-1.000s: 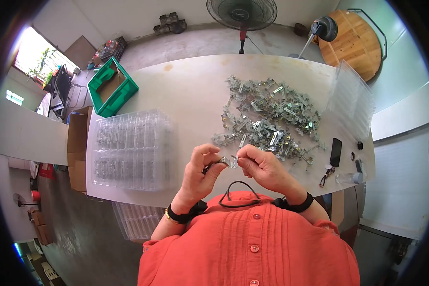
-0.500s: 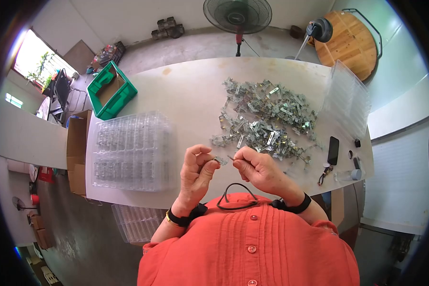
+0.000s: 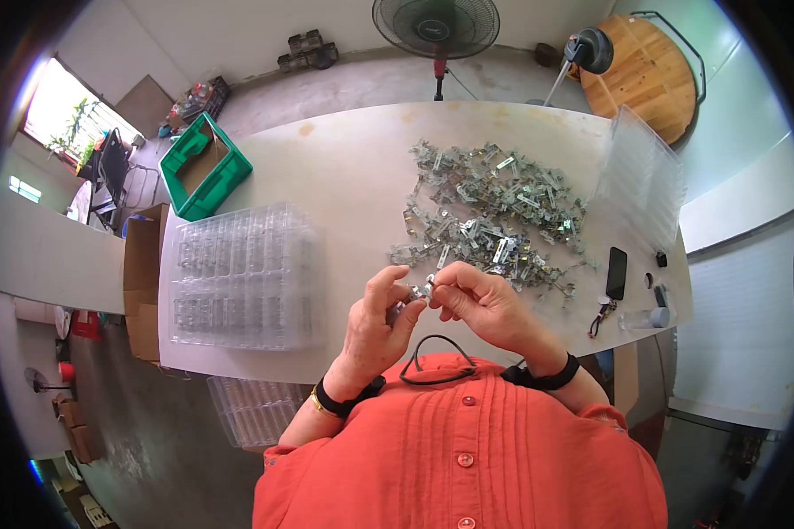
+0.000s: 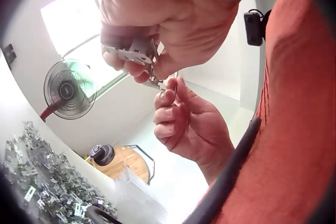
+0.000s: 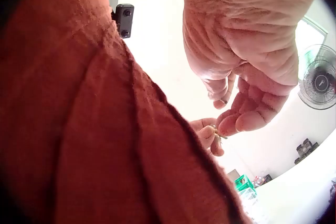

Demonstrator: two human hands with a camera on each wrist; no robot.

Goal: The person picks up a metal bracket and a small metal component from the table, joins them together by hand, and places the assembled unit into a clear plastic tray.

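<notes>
Metal brackets (image 4: 128, 54) lie in the curled fingers of the left hand (image 3: 372, 326), which grips them close in front of the red shirt. The right hand (image 3: 485, 309) meets it from the other side, thumb and forefinger pinching a small metal piece (image 3: 429, 286) at the brackets' end. In the left wrist view the right hand (image 4: 191, 124) is below the left hand (image 4: 173, 19), their fingertips almost touching. Part of what they hold is hidden by the fingers. Beyond the hands lies a pile of similar metal parts (image 3: 503, 212) on the table.
Stacked clear trays (image 3: 243, 278) with metal parts stand at the table's left, beside a green crate (image 3: 205, 167). More clear trays (image 3: 640, 181) stand at the right. A phone (image 3: 617, 273) and a small clear bottle (image 3: 644, 319) lie near the right edge. A fan (image 3: 436, 31) stands behind the table.
The hands were a little apart half a second ago and have come together, so the pieces they hold now meet. The left hand has moved slightly right.
</notes>
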